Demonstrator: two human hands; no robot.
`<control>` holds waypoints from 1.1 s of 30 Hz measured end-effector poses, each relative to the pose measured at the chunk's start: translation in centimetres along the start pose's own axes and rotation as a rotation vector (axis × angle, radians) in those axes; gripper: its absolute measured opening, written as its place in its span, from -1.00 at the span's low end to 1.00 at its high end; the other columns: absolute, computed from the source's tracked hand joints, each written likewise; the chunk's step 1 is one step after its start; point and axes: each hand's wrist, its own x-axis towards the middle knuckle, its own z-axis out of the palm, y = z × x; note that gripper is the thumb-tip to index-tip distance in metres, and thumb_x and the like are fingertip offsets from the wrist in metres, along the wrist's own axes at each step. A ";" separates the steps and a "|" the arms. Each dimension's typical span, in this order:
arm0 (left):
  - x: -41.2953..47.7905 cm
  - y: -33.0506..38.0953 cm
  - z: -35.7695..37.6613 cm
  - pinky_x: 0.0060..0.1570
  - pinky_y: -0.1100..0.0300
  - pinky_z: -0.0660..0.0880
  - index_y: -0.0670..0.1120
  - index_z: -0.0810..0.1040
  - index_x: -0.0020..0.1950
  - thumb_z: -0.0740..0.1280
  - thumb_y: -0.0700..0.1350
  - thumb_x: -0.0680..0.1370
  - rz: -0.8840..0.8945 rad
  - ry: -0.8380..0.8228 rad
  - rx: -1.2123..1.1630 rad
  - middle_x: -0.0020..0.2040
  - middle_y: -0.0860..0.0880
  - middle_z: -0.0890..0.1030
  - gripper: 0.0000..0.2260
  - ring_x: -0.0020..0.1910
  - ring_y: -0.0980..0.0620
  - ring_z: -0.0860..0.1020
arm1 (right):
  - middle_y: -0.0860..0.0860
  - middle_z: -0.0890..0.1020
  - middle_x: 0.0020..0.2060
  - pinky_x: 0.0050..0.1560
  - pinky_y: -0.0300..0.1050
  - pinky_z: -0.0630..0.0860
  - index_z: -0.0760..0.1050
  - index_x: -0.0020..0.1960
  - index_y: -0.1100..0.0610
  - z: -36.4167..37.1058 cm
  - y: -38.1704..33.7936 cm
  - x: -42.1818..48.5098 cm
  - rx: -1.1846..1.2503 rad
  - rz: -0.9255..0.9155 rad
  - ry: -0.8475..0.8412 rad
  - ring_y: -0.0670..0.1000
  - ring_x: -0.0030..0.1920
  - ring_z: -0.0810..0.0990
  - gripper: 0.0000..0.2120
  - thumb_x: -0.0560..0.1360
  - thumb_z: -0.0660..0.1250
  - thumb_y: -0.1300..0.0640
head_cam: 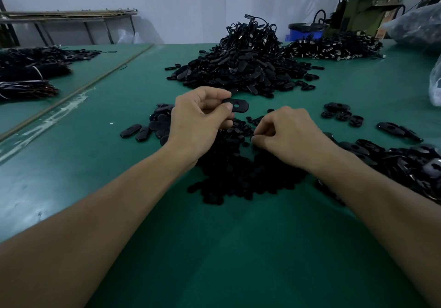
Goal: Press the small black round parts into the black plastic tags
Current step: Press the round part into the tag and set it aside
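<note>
Spreading across the whole view, the dark green matted worktable (214,248) carries everything. Far at centre rises a tall heap of black oval plastic tags (241,69) with tangled black cords on top. Near centre, under both hands, lies a low pile of small black round parts (238,174). A flatter spread of black tags (405,164) sits at the near right. The left hand (195,121), left of centre, has its fingers curled and pinches a single black oval tag (238,106) between thumb and fingers, lifted off the table, its holed end pointing right. The right hand (288,133), just to the right, is curled with its fingertips down among the round parts; whether it has one pinched cannot be told.
</note>
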 end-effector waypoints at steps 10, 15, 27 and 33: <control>-0.1 -0.1 0.1 -0.16 0.17 0.65 -0.05 0.64 -0.04 0.44 -0.31 0.54 -0.013 0.006 0.016 -0.21 -0.02 0.71 -0.85 -0.20 0.02 0.72 | -0.15 0.59 -0.22 -0.05 -0.08 0.55 0.54 -0.15 -0.01 0.0 -0.1 0.0 0.097 -0.034 0.037 -0.07 -0.12 0.59 -0.88 0.58 0.36 0.10; 0.0 -0.2 0.0 -0.13 0.12 0.65 -0.02 0.65 -0.08 0.45 -0.27 0.53 -0.025 0.031 0.041 -0.24 0.01 0.72 -0.86 -0.21 0.01 0.72 | -0.09 0.66 -0.24 -0.22 -0.29 0.54 0.46 -0.09 0.00 -0.5 -0.3 -0.2 0.313 -0.046 0.162 -0.17 -0.24 0.61 -0.89 0.62 0.28 0.11; -0.1 -0.2 0.0 -0.15 0.09 0.66 -0.06 0.63 -0.09 0.45 -0.28 0.53 -0.034 0.039 0.046 -0.26 0.01 0.72 -0.88 -0.23 0.00 0.72 | -0.03 0.72 -0.26 -0.18 -0.28 0.59 0.56 -0.04 0.03 -0.8 -0.2 -0.3 0.529 -0.070 0.175 -0.15 -0.23 0.70 -0.89 0.57 0.37 0.23; -0.2 -0.1 0.1 -0.14 0.11 0.66 -0.07 0.64 -0.09 0.46 -0.27 0.53 -0.019 0.027 0.055 -0.25 0.00 0.72 -0.89 -0.22 0.00 0.73 | -0.09 0.68 -0.28 -0.13 -0.22 0.56 0.66 -0.10 -0.03 -1.0 -0.3 -0.3 0.539 -0.082 0.214 -0.20 -0.26 0.61 -0.95 0.50 0.48 0.12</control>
